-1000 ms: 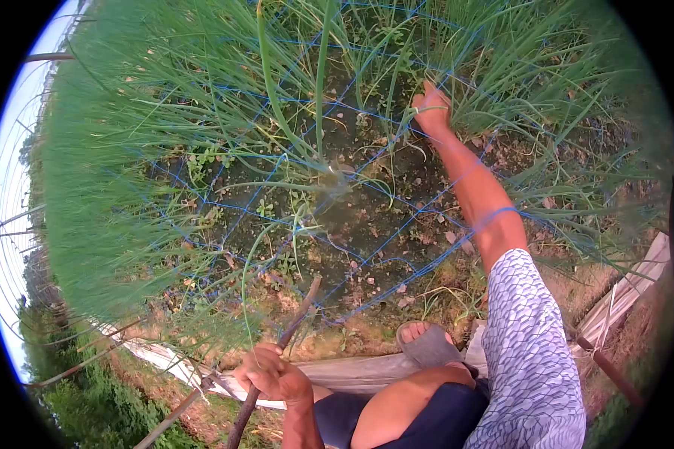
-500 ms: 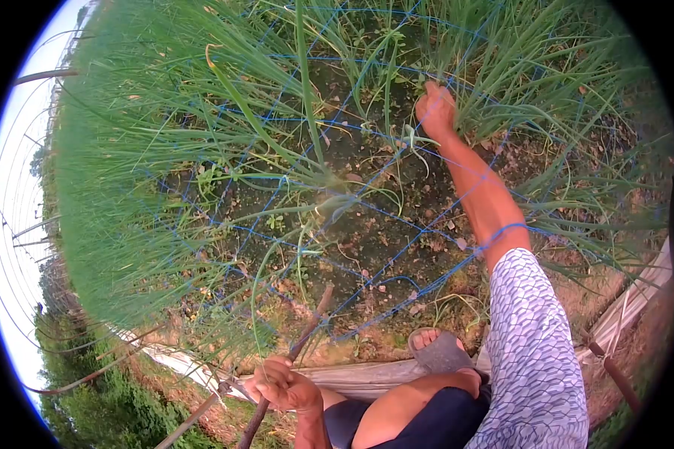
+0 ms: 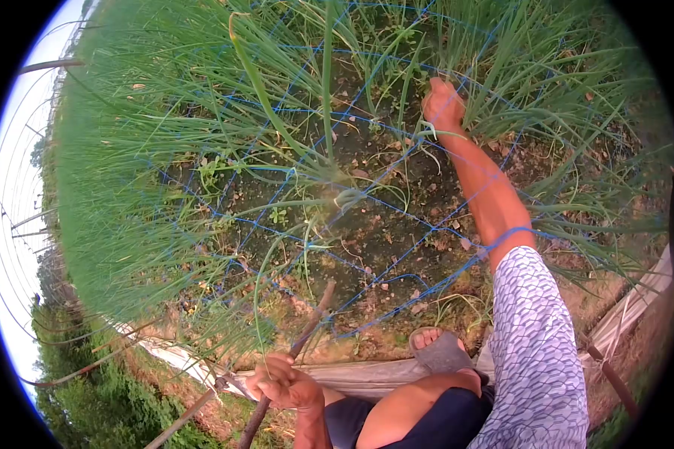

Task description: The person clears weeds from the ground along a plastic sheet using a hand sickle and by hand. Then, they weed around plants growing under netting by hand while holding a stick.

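My right hand reaches under the blue string net to the foot of a clump of green stalks. Its fingers are closed, and what they hold, if anything, is hidden among the leaves. A blue string crosses over my right forearm. Low in the view, my left hand is closed beside a thin brown stick, with a long thin green leaf running up from the fingers. Whether the fingers grip the stick or only the leaf is hard to make out.
Dense green stalks fill the left side. Pale plastic sheeting edges the soil bed, with my sandalled foot beside it. Wooden poles stand at lower left, and a brown post at lower right.
The view has shifted slightly. My right hand has stayed low at the clump, its fingers now curled more tightly. My left hand remains closed near the stick.
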`<state>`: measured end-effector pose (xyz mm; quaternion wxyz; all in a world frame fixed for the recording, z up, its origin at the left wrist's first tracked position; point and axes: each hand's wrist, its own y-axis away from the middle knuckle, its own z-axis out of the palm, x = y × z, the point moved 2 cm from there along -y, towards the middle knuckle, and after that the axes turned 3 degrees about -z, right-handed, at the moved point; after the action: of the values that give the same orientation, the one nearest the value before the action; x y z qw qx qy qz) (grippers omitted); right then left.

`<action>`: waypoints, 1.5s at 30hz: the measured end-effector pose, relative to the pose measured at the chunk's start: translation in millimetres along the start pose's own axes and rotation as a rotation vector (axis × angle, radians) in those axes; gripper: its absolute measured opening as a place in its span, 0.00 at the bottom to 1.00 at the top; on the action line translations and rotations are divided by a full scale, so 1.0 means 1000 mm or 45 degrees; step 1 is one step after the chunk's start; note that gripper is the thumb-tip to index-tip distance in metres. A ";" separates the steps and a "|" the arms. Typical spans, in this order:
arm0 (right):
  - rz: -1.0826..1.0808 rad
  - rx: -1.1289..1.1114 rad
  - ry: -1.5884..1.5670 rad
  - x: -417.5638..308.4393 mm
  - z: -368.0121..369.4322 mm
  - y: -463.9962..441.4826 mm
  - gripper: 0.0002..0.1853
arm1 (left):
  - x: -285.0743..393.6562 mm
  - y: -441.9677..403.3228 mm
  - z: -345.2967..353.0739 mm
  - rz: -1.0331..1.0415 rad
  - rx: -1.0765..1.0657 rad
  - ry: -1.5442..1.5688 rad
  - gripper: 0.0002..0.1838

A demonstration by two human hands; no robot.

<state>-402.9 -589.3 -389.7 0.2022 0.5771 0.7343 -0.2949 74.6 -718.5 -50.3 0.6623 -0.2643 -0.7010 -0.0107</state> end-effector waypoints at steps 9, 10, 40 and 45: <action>-0.054 0.004 0.060 -0.034 -0.058 0.018 0.07 | -0.001 0.000 -0.002 -0.018 0.010 -0.011 0.19; -0.169 0.040 -0.004 -0.042 -0.072 0.027 0.08 | 0.000 0.000 -0.002 -0.007 0.001 -0.003 0.19; -0.309 -0.242 0.094 -0.091 -0.039 0.026 0.12 | 0.000 0.000 -0.001 -0.025 0.042 -0.013 0.19; -0.389 -0.186 0.153 -0.089 -0.033 0.024 0.13 | -0.002 0.000 0.001 0.010 0.054 0.036 0.17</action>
<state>-355.4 -628.3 -312.9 0.1522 0.4591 0.8436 -0.2333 74.2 -718.7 -52.6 0.6775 -0.2528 -0.6907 0.0032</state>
